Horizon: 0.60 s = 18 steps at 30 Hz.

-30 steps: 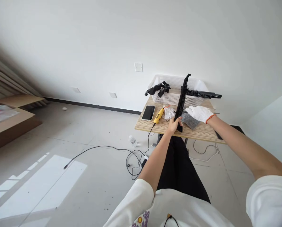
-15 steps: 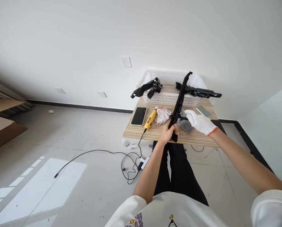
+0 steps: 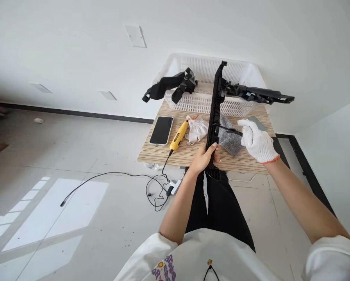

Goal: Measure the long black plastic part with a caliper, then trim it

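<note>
Upright in front of me stands a long black plastic trim piece (image 3: 215,105), with clips and ribs along its side. My bare left hand (image 3: 203,158) is closed around its lower part. My right hand (image 3: 258,142), in a white knit glove with an orange cuff, is closed at the end of a thin black rod-like tool (image 3: 232,130). The tool's far end reaches the trim piece; its tip is hard to make out. A grey cloth (image 3: 231,142) lies on the table beneath the tool.
On the wooden table (image 3: 151,154) lie a phone (image 3: 161,130), a yellow corded tool (image 3: 179,136) and a white glove (image 3: 197,129). Behind, a white basket (image 3: 189,103) carries black plastic parts (image 3: 166,86) that stick out over its rim. Cables (image 3: 151,185) lie on the floor.
My view has tipped down and come nearer the table. The gloved right hand has drawn slightly away from the trim piece, showing more of the thin tool. My left hand keeps its hold.
</note>
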Tool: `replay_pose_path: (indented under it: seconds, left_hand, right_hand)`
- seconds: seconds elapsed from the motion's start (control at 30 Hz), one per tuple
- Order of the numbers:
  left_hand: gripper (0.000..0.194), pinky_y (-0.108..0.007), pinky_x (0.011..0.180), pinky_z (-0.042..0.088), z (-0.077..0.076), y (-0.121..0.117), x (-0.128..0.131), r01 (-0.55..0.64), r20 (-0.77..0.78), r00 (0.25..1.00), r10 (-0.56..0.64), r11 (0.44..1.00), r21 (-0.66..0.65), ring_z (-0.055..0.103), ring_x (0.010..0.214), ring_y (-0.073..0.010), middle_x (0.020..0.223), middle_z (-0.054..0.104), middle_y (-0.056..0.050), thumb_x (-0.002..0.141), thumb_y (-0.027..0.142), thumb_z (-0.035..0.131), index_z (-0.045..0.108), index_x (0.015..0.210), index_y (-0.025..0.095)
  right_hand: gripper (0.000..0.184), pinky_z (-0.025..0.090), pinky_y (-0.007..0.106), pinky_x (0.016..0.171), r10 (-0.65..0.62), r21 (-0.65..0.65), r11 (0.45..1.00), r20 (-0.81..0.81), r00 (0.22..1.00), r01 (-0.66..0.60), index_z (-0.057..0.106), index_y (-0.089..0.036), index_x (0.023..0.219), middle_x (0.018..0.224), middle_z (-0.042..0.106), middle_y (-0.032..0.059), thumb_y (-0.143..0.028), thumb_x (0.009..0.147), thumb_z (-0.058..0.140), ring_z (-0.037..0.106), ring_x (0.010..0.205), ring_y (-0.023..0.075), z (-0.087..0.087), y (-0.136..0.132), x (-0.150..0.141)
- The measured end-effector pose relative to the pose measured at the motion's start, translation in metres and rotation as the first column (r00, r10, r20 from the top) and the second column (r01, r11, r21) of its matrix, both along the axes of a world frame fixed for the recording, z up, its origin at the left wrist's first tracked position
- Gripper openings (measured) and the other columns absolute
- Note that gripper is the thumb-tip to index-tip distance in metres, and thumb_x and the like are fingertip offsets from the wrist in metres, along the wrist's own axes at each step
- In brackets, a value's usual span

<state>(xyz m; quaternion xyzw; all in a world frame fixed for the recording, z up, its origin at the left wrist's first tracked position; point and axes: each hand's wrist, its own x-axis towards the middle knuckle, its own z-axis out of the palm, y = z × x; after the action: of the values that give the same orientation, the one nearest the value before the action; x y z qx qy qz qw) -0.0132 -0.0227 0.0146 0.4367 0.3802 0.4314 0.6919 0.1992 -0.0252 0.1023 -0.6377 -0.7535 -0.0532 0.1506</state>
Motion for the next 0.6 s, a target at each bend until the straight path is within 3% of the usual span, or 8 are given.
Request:
replay_pose_path:
  seconds: [0.13,0.23,0.33,0.47,0.6]
  left_hand:
    - [0.047,-0.024,0.046,0.046,-0.001,-0.001,0.000,0.011,-0.016,1.000,-0.009,0.997,0.080,0.055,0.043,-0.0093,0.066,0.065,0.003,0.091,0.061,0.072,0.067,0.099,0.015]
    - [0.051,-0.023,0.042,0.042,-0.001,0.000,-0.001,0.026,0.007,1.000,-0.026,0.995,0.099,0.048,0.040,-0.0071,0.061,0.060,0.006,0.089,0.066,0.072,0.066,0.098,0.016]
    - [0.053,-0.024,0.041,0.042,-0.001,0.001,-0.002,0.018,0.026,0.999,-0.021,0.995,0.093,0.044,0.039,-0.0064,0.061,0.058,0.007,0.089,0.068,0.069,0.066,0.099,0.017]
    - [0.051,-0.024,0.042,0.042,-0.003,0.002,-0.001,-0.001,0.043,0.999,-0.003,0.995,0.096,0.043,0.040,-0.0061,0.061,0.057,0.007,0.089,0.067,0.070,0.064,0.097,0.017]
    - [0.048,-0.024,0.043,0.042,-0.005,0.002,-0.001,0.004,0.042,0.999,-0.008,0.995,0.101,0.043,0.040,-0.0059,0.061,0.056,0.007,0.091,0.064,0.069,0.064,0.098,0.017]
  right_hand:
    - [0.062,0.054,0.036,0.077,-0.065,-0.135,0.989,0.023,0.998,0.068,0.054,-0.019,0.153,0.106,0.083,0.0123,-0.048,0.112,0.018,0.078,0.087,0.0262,0.010,0.016,-0.008]
    - [0.059,0.054,0.039,0.082,-0.010,-0.178,0.984,0.102,0.995,0.029,0.054,-0.023,0.153,0.106,0.083,0.0112,-0.050,0.112,0.021,0.078,0.095,0.0297,0.014,0.032,-0.015]
    - [0.057,0.052,0.037,0.085,0.045,-0.263,0.964,-0.010,0.999,-0.046,0.052,-0.022,0.153,0.093,0.083,0.0071,-0.050,0.112,0.024,0.077,0.093,0.0273,0.020,0.040,-0.017]
    - [0.057,0.051,0.036,0.088,-0.009,-0.385,0.921,-0.183,0.983,-0.063,0.053,-0.022,0.152,0.070,0.076,0.0009,-0.052,0.111,0.027,0.076,0.090,0.0254,0.029,0.038,-0.016]
    - [0.054,0.050,0.037,0.088,0.048,-0.392,0.917,-0.057,0.997,-0.067,0.059,-0.022,0.145,0.079,0.078,0.0039,-0.046,0.111,0.025,0.076,0.094,0.0263,0.033,0.035,-0.012]
